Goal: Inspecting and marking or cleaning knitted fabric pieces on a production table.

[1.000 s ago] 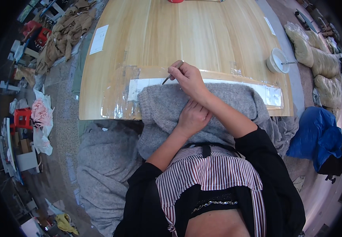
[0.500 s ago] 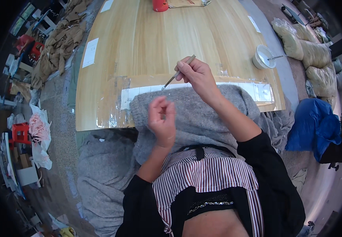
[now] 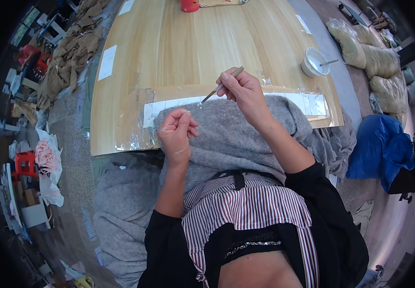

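Note:
Over the near edge of the table lies a grey knitted garment (image 3: 236,129), its ribbed end toward the left. My right hand (image 3: 248,98) pinches a slim, brush-like tool (image 3: 210,95) with a light handle and a darker, thin shaft. The tool slants down to the left, its tip at or just above the garment's far edge; contact is unclear. My left hand (image 3: 175,134) is over the garment's left end with fingers curled and thumb against them. Whatever is between those fingertips, if anything, is too small to name.
White strips (image 3: 308,105) are taped along the near side of the wooden table (image 3: 178,53). A white tub (image 3: 315,62) with white contents and a stick stands at right; a red container (image 3: 189,5) is far off. More grey knitwear (image 3: 123,206) hangs at left. A blue bag (image 3: 377,149) sits right.
My left hand has moved left, toward the garment's left end, and its fingers have closed together. My right hand with the tool has shifted slightly right. The garment has stayed put.

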### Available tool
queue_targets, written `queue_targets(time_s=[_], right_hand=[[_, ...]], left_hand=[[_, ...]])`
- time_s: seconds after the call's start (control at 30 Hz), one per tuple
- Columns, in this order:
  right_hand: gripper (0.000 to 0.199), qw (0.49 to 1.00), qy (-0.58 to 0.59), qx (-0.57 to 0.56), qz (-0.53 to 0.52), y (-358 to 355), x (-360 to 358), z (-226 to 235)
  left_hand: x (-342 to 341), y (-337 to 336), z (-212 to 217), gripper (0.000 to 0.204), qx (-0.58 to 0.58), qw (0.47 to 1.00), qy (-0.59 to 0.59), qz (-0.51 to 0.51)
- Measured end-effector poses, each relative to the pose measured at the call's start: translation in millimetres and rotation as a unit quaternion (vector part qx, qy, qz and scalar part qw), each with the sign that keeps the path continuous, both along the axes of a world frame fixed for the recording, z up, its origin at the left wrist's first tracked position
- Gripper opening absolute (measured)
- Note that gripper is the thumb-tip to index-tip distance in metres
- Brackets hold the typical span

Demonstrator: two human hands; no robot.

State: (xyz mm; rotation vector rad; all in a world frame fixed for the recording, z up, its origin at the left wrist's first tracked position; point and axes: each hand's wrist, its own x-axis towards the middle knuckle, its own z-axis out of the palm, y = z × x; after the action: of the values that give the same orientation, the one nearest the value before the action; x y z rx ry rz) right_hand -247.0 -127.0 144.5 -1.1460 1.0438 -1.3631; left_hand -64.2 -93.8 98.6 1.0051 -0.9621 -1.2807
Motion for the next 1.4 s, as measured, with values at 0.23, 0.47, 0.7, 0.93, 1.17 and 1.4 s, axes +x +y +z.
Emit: queue_targets(time_s=[0.23,0.47,0.7,0.93,1.17,1.4], right_hand=[[0.022,1.000,0.003,0.000,0.011,5,0,-8],[0.023,1.000,0.004,0.000,0.012,9,1,-13],[0.022,1.000,-0.010,0.006,0.009,11,0,-17],[0.021,0.999,-0.026,0.011,-0.030,16,-7,-19],[0.022,0.993,-0.065,0.049,-0.079,16,-39,-38],[0.021,0.983,0.144,0.002,-0.110,10,-42,-72]], left_hand=[[-5,4,1,0.013,0.005,0.999,0.000,-0.041],[-10,2,3,0.014,0.002,0.997,-0.062,-0.038],[-10,4,-2,0.010,0.017,0.999,-0.019,-0.044],[-9,6,-6,0.006,0.019,0.999,0.024,-0.032],[-5,19,-12,0.008,0.007,0.999,0.036,-0.028],[-10,31,-21,0.010,-0.006,0.995,-0.008,-0.097]])
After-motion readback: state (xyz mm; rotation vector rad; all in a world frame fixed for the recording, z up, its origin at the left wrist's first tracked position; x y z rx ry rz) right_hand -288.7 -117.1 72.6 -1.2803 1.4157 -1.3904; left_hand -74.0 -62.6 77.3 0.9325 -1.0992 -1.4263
